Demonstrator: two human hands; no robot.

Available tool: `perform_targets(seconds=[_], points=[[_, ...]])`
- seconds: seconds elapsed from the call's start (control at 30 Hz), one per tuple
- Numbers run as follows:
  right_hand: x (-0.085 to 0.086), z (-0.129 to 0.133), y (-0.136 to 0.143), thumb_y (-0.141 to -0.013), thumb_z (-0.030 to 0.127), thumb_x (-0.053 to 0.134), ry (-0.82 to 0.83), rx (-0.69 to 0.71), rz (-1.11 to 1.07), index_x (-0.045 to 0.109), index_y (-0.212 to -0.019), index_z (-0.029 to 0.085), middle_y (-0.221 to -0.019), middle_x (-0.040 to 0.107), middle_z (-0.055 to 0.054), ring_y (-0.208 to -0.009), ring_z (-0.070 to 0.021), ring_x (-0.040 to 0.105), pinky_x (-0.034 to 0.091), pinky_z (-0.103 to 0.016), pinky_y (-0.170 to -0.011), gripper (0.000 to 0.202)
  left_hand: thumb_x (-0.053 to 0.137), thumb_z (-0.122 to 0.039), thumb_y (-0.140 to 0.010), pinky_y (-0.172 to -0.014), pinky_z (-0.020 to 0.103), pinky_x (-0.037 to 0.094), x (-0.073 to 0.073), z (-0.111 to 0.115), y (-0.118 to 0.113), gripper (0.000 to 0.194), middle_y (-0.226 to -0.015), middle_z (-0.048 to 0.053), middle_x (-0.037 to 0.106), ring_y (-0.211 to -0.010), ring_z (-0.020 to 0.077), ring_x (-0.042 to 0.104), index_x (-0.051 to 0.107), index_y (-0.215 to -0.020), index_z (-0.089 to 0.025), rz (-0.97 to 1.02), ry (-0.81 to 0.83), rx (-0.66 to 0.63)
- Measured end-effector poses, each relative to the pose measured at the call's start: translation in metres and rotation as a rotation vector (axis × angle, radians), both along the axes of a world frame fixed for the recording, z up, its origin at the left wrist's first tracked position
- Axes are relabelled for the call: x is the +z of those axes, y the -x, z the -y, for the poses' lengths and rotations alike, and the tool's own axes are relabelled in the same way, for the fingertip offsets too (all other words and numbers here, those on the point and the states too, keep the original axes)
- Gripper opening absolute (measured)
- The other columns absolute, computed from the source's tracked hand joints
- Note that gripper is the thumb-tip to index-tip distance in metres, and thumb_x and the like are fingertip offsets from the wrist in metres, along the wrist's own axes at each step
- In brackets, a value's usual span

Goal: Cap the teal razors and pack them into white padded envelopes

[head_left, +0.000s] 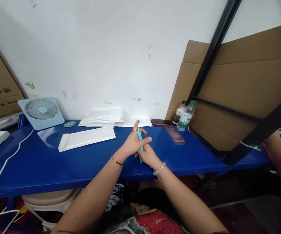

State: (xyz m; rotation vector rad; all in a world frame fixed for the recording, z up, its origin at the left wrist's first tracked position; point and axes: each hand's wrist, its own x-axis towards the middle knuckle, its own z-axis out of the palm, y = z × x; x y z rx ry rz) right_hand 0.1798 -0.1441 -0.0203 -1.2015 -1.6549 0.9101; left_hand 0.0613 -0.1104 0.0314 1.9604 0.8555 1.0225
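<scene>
My left hand [130, 143] is over the front middle of the blue table [87, 162], a ring on one finger. Its thumb stretches out to the right and a finger points up, so it looks open. A slim teal pen-like stick [140, 135] runs upright between my hands, against the left hand's fingers. Below and to the right, my right hand [148, 156] is closed around the stick's lower part, its fingers partly hidden behind the left hand. The two hands overlap and seem to touch.
White padded envelopes [103, 117] are stacked against the wall, and a single envelope [87, 139] lies in front. A blue fan [42, 110] stands left; a phone [161, 122] and bottles [185, 117] sit right. Beyond the black frame [211, 52] shows another person's arm [280, 152].
</scene>
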Motion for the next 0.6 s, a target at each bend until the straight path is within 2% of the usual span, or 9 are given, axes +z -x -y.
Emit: perform_targets(seconds=[0.03, 0.1, 0.17, 0.23, 0.3, 0.37, 0.47, 0.57, 0.6], points=[[0.001, 0.001, -0.002, -0.083, 0.030, 0.050, -0.009, -0.019, -0.013, 0.048, -0.072, 0.019, -0.058, 0.056, 0.001, -0.058, -0.0152, 0.056, 0.045, -0.027, -0.060, 0.015, 0.057, -0.052, -0.079, -0.085, 0.036, 0.049, 0.001, -0.006, 0.012, 0.090, -0.132, 0.014, 0.049, -0.101, 0.0219, 0.060, 0.007, -0.147, -0.023, -0.109, -0.037, -0.008], [0.005, 0.003, -0.008, -0.086, 0.038, 0.049, -0.060, -0.082, -0.086, 0.047, -0.080, 0.020, -0.057, 0.053, 0.003, -0.053, -0.0136, 0.053, 0.044, -0.026, -0.058, 0.019, 0.045, -0.055, -0.084, -0.101, 0.044, 0.037, 0.003, -0.022, 0.046, 0.078, -0.147, 0.018, 0.031, -0.129, 0.0300, 0.039, 0.019, -0.146, -0.018, -0.396, -0.118, 0.073], [0.008, 0.005, -0.020, -0.087, 0.044, 0.047, -0.126, -0.172, -0.166, 0.045, -0.086, 0.021, -0.058, 0.051, 0.005, -0.053, -0.0130, 0.051, 0.043, -0.026, -0.058, 0.023, 0.045, -0.053, -0.082, -0.105, 0.054, 0.026, 0.003, -0.039, 0.088, 0.073, -0.149, 0.020, 0.028, -0.138, 0.0376, 0.019, 0.033, -0.142, -0.013, -0.739, -0.094, 0.281], [0.009, 0.007, -0.033, -0.088, 0.045, 0.047, -0.178, -0.261, -0.156, 0.045, -0.085, 0.021, -0.060, 0.052, 0.004, -0.056, -0.0131, 0.052, 0.043, -0.026, -0.061, 0.024, 0.050, -0.044, -0.077, -0.098, 0.066, 0.025, 0.000, -0.055, 0.132, 0.071, -0.151, 0.021, 0.024, -0.137, 0.0460, 0.014, 0.037, -0.140, -0.014, -0.997, 0.022, 0.624], [0.008, 0.009, -0.043, -0.087, 0.044, 0.048, -0.178, -0.273, -0.069, 0.045, -0.082, 0.021, -0.062, 0.054, 0.004, -0.059, -0.0134, 0.052, 0.042, -0.026, -0.063, 0.024, 0.050, -0.042, -0.075, -0.090, 0.069, 0.030, -0.006, -0.064, 0.169, 0.069, -0.146, 0.021, 0.034, -0.132, 0.0499, 0.023, 0.042, -0.137, -0.015, -1.146, 0.138, 0.772], [0.006, 0.012, -0.050, -0.086, 0.042, 0.050, -0.137, -0.210, 0.036, 0.046, -0.080, 0.021, -0.063, 0.055, 0.003, -0.060, -0.0136, 0.053, 0.041, -0.026, -0.063, 0.023, 0.051, -0.048, -0.071, -0.086, 0.058, 0.040, -0.010, -0.064, 0.193, 0.069, -0.131, 0.024, 0.052, -0.119, 0.0465, 0.045, 0.049, -0.131, -0.013, -1.202, 0.184, 0.711], [0.003, 0.014, -0.053, -0.086, 0.040, 0.050, -0.110, -0.166, 0.085, 0.047, -0.082, 0.021, -0.062, 0.054, 0.004, -0.057, -0.0132, 0.054, 0.041, -0.026, -0.061, 0.020, 0.049, -0.058, -0.070, -0.082, 0.046, 0.044, -0.007, -0.045, 0.196, 0.073, -0.119, 0.023, 0.061, -0.106, 0.0404, 0.057, 0.054, -0.126, -0.012, -1.219, 0.157, 0.618], [0.000, 0.013, -0.053, -0.086, 0.042, 0.050, -0.096, -0.208, 0.042, 0.047, -0.085, 0.021, -0.058, 0.051, 0.005, -0.051, -0.0121, 0.051, 0.040, -0.024, -0.055, 0.021, 0.048, -0.062, -0.070, -0.080, 0.042, 0.045, 0.006, -0.011, 0.167, 0.081, -0.108, 0.021, 0.066, -0.098, 0.0375, 0.061, 0.048, -0.131, -0.009, -1.107, 0.140, 0.552], [-0.001, 0.013, -0.054, -0.085, 0.042, 0.050, -0.086, -0.213, 0.031, 0.046, -0.085, 0.021, -0.057, 0.050, 0.005, -0.050, -0.0118, 0.050, 0.040, -0.024, -0.053, 0.022, 0.047, -0.063, -0.073, -0.079, 0.040, 0.046, 0.010, 0.000, 0.154, 0.082, -0.101, 0.018, 0.069, -0.091, 0.0341, 0.064, 0.044, -0.135, -0.009, -1.025, 0.171, 0.461]])
